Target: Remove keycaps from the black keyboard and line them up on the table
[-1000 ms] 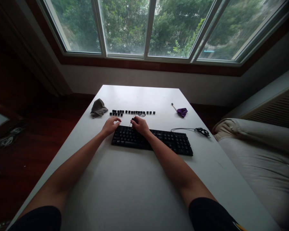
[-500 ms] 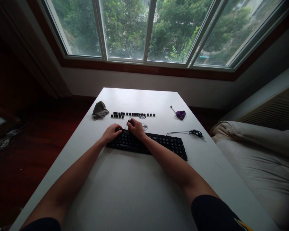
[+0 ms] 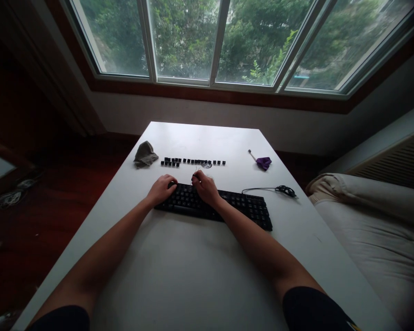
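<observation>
A black keyboard [image 3: 241, 207] lies across the middle of the white table [image 3: 179, 276]. My left hand [image 3: 161, 189] rests on the keyboard's left end with its fingers curled down on the keys. Beside it, my right hand [image 3: 205, 186] is closed in a pinch on a thin wire keycap puller over the top row of keys. Just beyond the keyboard, several loose black keycaps [image 3: 192, 162] sit in a row.
A crumpled grey cloth [image 3: 145, 154] lies at the far left of the table. A small brush with a purple cloth [image 3: 262, 162] lies at the far right. The keyboard's coiled cable [image 3: 285, 189] trails right. A cushioned seat [image 3: 376, 230] stands right of the table.
My left hand moved from the table beyond the keyboard onto the keyboard's left end. My right hand stays at the top row with the puller. The view shifted slightly.
</observation>
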`<state>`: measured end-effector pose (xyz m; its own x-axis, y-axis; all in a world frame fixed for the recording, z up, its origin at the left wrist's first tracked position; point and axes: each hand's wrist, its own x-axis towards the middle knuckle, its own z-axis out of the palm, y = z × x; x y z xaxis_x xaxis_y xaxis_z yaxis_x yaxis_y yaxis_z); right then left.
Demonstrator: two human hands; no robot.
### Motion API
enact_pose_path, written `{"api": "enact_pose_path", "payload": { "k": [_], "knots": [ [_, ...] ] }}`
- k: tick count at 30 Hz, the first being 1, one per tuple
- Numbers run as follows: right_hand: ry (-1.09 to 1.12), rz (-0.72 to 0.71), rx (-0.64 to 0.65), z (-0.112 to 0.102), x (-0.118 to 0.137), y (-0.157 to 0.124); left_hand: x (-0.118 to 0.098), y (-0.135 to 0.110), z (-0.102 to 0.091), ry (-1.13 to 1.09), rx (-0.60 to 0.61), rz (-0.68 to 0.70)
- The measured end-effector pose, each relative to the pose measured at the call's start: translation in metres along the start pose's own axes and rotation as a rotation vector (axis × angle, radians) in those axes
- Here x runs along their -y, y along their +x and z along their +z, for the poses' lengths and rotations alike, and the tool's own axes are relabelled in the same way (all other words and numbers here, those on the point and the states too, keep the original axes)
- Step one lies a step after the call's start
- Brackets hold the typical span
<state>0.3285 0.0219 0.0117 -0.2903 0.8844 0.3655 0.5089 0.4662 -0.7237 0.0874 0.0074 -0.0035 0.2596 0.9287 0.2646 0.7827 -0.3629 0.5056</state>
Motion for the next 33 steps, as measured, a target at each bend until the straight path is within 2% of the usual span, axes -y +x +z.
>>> {"api": "enact_pose_path", "payload": {
  "k": [7, 14, 19, 26, 33],
  "knots": [
    [-0.043, -0.020, 0.084, 0.005, -0.007, 0.002, -0.028, -0.003, 0.000, 0.079, -0.011, 0.106],
    [0.048, 0.024, 0.045, 0.003, -0.015, 0.002, -0.048, -0.006, 0.010, 0.078, 0.064, 0.156],
    [0.101, 0.025, -0.022, 0.002, -0.013, 0.000, -0.051, -0.010, 0.013, 0.097, 0.057, 0.140],
    [0.133, 0.043, -0.033, -0.003, -0.010, -0.004, -0.047, -0.011, 0.015, 0.116, 0.033, 0.123],
    [0.200, 0.031, 0.052, 0.001, -0.011, -0.004, -0.041, -0.010, 0.018, 0.159, 0.013, 0.062]
  ]
}}
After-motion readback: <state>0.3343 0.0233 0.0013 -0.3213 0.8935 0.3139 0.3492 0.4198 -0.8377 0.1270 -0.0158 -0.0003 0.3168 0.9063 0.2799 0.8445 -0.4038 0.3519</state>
